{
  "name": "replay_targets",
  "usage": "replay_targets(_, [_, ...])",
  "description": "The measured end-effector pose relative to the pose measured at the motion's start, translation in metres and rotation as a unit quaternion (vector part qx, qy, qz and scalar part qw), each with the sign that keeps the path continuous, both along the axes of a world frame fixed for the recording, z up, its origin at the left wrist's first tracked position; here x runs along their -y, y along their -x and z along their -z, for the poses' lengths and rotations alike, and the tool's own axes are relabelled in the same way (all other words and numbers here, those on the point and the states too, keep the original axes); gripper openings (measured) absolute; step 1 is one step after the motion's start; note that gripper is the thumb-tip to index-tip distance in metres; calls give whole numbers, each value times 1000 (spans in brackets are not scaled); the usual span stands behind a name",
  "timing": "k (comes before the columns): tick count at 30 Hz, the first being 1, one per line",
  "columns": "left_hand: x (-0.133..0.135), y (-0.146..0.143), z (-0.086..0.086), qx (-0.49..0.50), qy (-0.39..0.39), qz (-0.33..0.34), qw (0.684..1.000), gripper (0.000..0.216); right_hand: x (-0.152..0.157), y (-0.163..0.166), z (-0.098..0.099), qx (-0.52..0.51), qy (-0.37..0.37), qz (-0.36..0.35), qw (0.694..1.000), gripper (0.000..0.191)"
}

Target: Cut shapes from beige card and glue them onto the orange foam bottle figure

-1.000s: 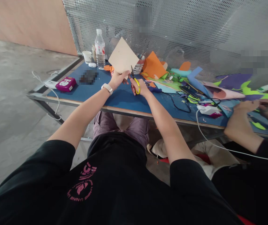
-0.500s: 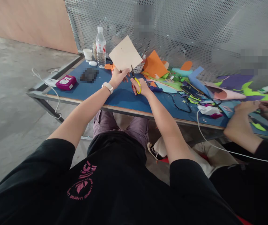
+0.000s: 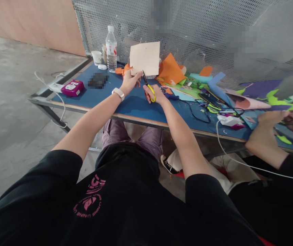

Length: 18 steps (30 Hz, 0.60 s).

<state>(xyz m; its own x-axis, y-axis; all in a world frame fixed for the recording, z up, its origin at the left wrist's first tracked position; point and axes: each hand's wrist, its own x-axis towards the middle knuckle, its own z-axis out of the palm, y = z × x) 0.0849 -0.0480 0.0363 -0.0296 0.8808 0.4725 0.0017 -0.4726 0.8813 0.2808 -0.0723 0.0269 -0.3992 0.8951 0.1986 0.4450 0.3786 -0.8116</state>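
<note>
A cream sheet of paper (image 3: 145, 58) is held up over the table, gripped near its lower left corner by my left hand (image 3: 130, 83). My left wrist wears a white band. Scissors with yellow handles (image 3: 151, 94) and dark blades are in my right hand (image 3: 155, 94), with the fingers closed about the handles. The blades point up and away, their tips close to the paper's lower edge; whether they touch it I cannot tell. Behind my left hand lie orange paper pieces (image 3: 121, 71).
On the blue table (image 3: 133, 109) stand a water bottle (image 3: 111, 49), a paper cup (image 3: 96, 57) and a purple packet (image 3: 72, 88). Orange paper (image 3: 172, 70), coloured scraps and a black cable (image 3: 195, 116) lie to the right. Another person's hands (image 3: 271, 119) work at far right.
The cream paper has turned in my left hand, from a tilted diamond to nearly square-on, and sits a little further right. My right hand still holds the scissors in about the same place.
</note>
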Motion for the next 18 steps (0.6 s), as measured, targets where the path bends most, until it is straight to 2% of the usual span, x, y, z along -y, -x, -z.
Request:
replay_targets(10, [-12,1,10,-11,3,26,1000,68,6,0,-6,4,6,0,1000,87])
replay_targets(14, [-6,3,3,-17,-14,23,999,66,1,-9,-2,-5,-2,-10,1000,88])
replay_targets(18, [9,2,-11,-16,-24,29,999,60,-11,-19,7,-31,-24,-58,998,98])
